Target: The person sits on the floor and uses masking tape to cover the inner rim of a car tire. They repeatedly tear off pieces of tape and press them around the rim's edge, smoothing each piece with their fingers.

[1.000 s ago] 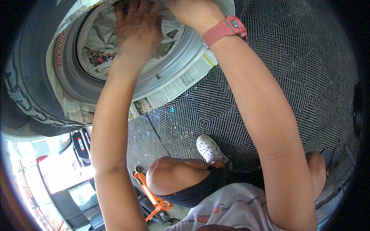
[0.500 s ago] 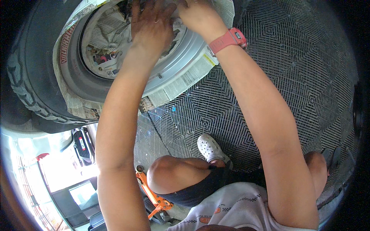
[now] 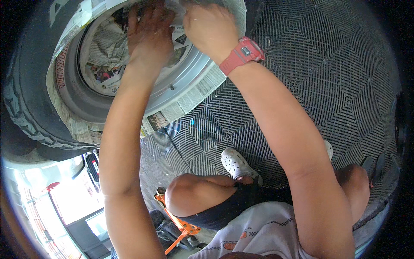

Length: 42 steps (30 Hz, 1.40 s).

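Note:
A silver wheel rim stands in front of me, its middle covered inside with crumpled newspaper. Strips of newspaper also fringe its outer edge, between rim and black tyre. Over the inner paper lies my left hand, slightly blurred, its fingers stretched out and apart. My right hand, below a red wristwatch, is bent closed at the rim's upper right. Its fingertips are partly hidden at the picture's top, so whatever they pinch cannot be made out.
Black ridged floor tiles spread to the right. An orange jack-like tool is on the floor beside my knee. My foot in a white clog rests below the wheel. A bright doorway lies at lower left.
The wheel has shifted left in the picture as my view moved. My right hand has come slightly lower and turned at the wrist. My left hand stays over the inner newspaper.

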{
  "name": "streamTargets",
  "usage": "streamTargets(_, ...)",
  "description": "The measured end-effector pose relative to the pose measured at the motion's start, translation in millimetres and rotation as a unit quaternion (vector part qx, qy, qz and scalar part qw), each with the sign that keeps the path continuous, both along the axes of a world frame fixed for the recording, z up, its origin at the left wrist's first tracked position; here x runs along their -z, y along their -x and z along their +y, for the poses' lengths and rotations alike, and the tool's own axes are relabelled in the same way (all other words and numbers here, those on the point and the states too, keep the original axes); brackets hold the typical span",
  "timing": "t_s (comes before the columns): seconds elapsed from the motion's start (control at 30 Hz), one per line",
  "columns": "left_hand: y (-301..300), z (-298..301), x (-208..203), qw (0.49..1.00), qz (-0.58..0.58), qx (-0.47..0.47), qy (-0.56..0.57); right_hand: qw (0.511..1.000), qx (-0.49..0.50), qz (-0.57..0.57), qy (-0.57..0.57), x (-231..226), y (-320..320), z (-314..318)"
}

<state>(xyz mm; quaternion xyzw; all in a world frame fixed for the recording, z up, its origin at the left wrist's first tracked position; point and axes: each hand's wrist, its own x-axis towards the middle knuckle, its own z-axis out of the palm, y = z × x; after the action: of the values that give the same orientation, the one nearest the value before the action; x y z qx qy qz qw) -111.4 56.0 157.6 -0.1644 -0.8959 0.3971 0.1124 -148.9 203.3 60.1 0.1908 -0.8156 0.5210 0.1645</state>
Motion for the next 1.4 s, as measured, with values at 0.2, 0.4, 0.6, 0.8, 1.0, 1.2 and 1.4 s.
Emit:
streamTargets(0.2, -1, -1, 2, 1.000, 0.007, 0.013, -0.004, 0.999, -0.001, -0.046, 0.013, 5, 19, -15)
streamTargets(0.4, -4, 0, 1, 0.999, 0.022, 0.034, 0.014, 0.994, -0.008, -0.071, 0.086, 11, 41, -19)
streamTargets(0.6, -5, 10, -6, 0.999, 0.023, 0.037, 0.022, 0.989, -0.030, -0.116, 0.089, 6, 49, -17)
streamTargets(0.8, 1, 13, -2, 0.998, 0.025, 0.049, 0.030, 0.987, -0.033, -0.111, 0.108, 3, 49, -13)
streamTargets(1.0, 3, 15, -1, 0.999, 0.016, 0.031, 0.032, 0.985, -0.041, -0.126, 0.107, -4, 43, -6)
streamTargets(1.2, 4, 10, 1, 0.998, 0.015, 0.044, 0.037, 0.982, -0.057, -0.139, 0.112, -10, 37, 7)
streamTargets(1.4, 4, 13, -1, 0.999, 0.001, 0.032, 0.042, 0.983, -0.055, -0.141, 0.108, -12, 39, 6)
